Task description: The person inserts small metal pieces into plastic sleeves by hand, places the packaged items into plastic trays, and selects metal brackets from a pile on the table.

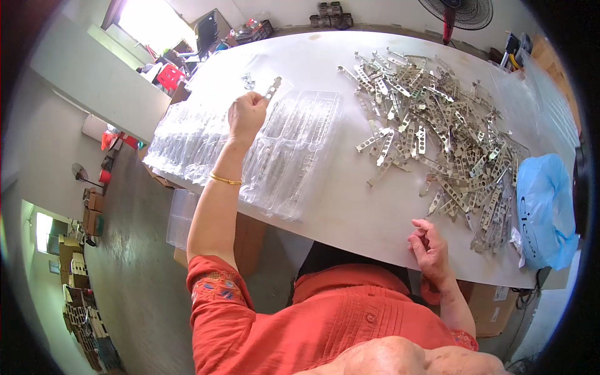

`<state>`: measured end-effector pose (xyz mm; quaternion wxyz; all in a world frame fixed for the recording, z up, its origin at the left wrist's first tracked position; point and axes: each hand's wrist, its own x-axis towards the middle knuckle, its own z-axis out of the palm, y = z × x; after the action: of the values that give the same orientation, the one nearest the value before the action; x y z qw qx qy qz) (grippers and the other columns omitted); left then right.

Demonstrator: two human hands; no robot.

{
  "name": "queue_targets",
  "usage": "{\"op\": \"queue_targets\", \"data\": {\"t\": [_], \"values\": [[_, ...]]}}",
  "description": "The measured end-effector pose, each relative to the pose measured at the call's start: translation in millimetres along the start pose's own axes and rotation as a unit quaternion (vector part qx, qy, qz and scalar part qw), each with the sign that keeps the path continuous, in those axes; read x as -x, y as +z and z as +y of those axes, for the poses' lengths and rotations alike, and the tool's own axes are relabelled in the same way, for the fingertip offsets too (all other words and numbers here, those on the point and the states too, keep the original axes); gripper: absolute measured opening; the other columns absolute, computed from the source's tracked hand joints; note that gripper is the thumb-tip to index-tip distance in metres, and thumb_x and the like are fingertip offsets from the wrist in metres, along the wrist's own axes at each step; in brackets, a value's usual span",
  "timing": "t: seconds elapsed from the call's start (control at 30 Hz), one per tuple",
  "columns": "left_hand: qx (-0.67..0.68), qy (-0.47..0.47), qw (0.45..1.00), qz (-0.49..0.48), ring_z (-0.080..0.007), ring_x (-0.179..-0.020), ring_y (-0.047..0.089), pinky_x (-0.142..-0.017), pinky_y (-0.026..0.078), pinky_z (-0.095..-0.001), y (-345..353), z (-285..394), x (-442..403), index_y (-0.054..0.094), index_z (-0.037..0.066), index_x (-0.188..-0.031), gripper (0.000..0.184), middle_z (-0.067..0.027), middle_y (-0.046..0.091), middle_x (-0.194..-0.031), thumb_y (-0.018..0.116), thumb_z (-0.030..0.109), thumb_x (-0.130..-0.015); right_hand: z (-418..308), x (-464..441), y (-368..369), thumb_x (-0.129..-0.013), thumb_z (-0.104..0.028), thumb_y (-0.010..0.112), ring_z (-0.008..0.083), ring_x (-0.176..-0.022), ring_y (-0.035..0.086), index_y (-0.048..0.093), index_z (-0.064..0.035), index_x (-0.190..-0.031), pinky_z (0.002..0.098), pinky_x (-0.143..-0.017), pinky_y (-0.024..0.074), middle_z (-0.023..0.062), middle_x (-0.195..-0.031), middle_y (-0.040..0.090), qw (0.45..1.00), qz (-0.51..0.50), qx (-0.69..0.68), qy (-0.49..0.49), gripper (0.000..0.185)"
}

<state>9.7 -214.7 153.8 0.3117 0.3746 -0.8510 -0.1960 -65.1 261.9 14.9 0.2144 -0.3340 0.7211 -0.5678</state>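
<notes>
My left hand (247, 115) is closed on a thin metal bracket strip (273, 88) with round holes, raised over the table's left part. Below and around that hand lie clear plastic trays (300, 119), with metal strips showing inside some of them. My right hand (429, 252) is at the table's front edge, its fingers loosely curled and apart, with nothing visible in them. Nearest to it is a large heap of similar perforated metal strips (431, 119), spread over the right half of the table.
The white table (340, 206) fills the middle. A blue plastic bag (545, 212) stands at its right edge, near clear plastic sheeting (537, 94). A few small metal pieces (248, 81) lie beyond the trays. A fan (456, 12) stands behind the table.
</notes>
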Motion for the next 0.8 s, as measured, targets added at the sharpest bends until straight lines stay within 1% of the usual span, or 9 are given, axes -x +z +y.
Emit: {"op": "queue_targets", "data": {"t": [0.07,0.1,0.23,0.4,0.53,0.67,0.73,0.77,0.8], "values": [[-0.052,0.018,0.998,-0.025,-0.0275,-0.068,0.068,-0.069,0.053,-0.0383,19,-12,-11,0.075,0.006,-0.082,0.019,-0.0138,0.070,-0.070,0.067,0.023,-0.081,-3,-1,-1,-0.093,-0.002,0.064,0.0096,-0.070,0.062,0.057,-0.0046,-0.126,0.0253,-0.064,0.0513,0.0034,-0.085,0.063,1.000,-0.001,0.002,0.001,0.034],[-0.069,0.015,0.997,-0.030,-0.0317,-0.071,0.070,-0.071,0.054,-0.0406,25,-13,-14,0.076,0.008,-0.080,0.018,-0.0160,0.071,-0.074,0.065,0.023,-0.079,-4,-2,-2,-0.093,-0.001,0.064,0.0097,-0.069,0.063,0.058,-0.0041,-0.125,0.0254,-0.064,0.0513,0.0038,-0.084,0.063,1.000,-0.005,0.006,0.001,0.033],[-0.130,0.002,0.990,-0.056,-0.0353,-0.077,0.071,-0.076,0.056,-0.0428,47,-14,-18,0.076,0.008,-0.080,0.019,-0.0186,0.072,-0.079,0.060,0.018,-0.080,-1,-2,-3,-0.092,-0.001,0.064,0.0111,-0.068,0.064,0.059,-0.0034,-0.122,0.0262,-0.063,0.0517,0.0054,-0.084,0.065,1.000,-0.009,0.009,-0.002,0.031],[-0.205,0.004,0.975,-0.087,-0.0368,-0.079,0.071,-0.075,0.056,-0.0438,60,-9,-23,0.076,0.006,-0.080,0.018,-0.0207,0.072,-0.081,0.062,0.017,-0.079,4,-4,-6,-0.092,-0.001,0.064,0.0139,-0.068,0.066,0.059,-0.0034,-0.121,0.0280,-0.062,0.0524,0.0084,-0.084,0.067,1.000,-0.018,0.011,-0.016,0.029],[-0.263,0.001,0.958,-0.117,-0.0381,-0.083,0.071,-0.076,0.056,-0.0436,63,2,-22,0.075,0.004,-0.081,0.017,-0.0225,0.071,-0.083,0.062,0.014,-0.077,5,-4,-5,-0.092,-0.001,0.064,0.0139,-0.068,0.066,0.060,-0.0033,-0.119,0.0279,-0.062,0.0524,0.0086,-0.084,0.066,1.000,-0.013,0.006,-0.012,0.028],[-0.269,0.003,0.955,-0.126,-0.0387,-0.084,0.071,-0.076,0.056,-0.0436,69,-1,-20,0.075,0.003,-0.080,0.017,-0.0236,0.071,-0.084,0.060,0.011,-0.076,5,-5,-5,-0.092,-0.002,0.065,0.0140,-0.068,0.065,0.061,-0.0028,-0.118,0.0281,-0.062,0.0523,0.0090,-0.085,0.066,1.000,-0.009,-0.006,-0.008,0.026],[-0.238,0.031,0.966,-0.097,-0.0391,-0.085,0.071,-0.077,0.056,-0.0442,68,1,-16,0.075,0.002,-0.083,0.018,-0.0243,0.071,-0.086,0.060,0.008,-0.077,6,-5,-6,-0.091,-0.002,0.065,0.0140,-0.068,0.065,0.061,-0.0027,-0.117,0.0282,-0.062,0.0523,0.0092,-0.086,0.066,1.000,-0.010,-0.003,-0.012,0.026],[-0.238,0.031,0.966,-0.098,-0.0391,-0.085,0.071,-0.077,0.056,-0.0442,70,2,-15,0.075,0.002,-0.083,0.018,-0.0243,0.071,-0.086,0.060,0.008,-0.077,7,-5,-6,-0.091,-0.002,0.065,0.0141,-0.069,0.064,0.061,-0.0027,-0.117,0.0282,-0.062,0.0522,0.0092,-0.086,0.066,1.000,-0.010,-0.001,-0.016,0.026],[-0.250,0.034,0.964,-0.090,-0.0391,-0.087,0.071,-0.078,0.056,-0.0448,71,3,-15,0.075,0.002,-0.087,0.019,-0.0241,0.071,-0.089,0.060,0.008,-0.077,7,-5,-6,-0.091,-0.001,0.066,0.0141,-0.069,0.064,0.062,-0.0026,-0.116,0.0282,-0.062,0.0522,0.0093,-0.086,0.066,1.000,-0.010,0.002,-0.020,0.026]]}}
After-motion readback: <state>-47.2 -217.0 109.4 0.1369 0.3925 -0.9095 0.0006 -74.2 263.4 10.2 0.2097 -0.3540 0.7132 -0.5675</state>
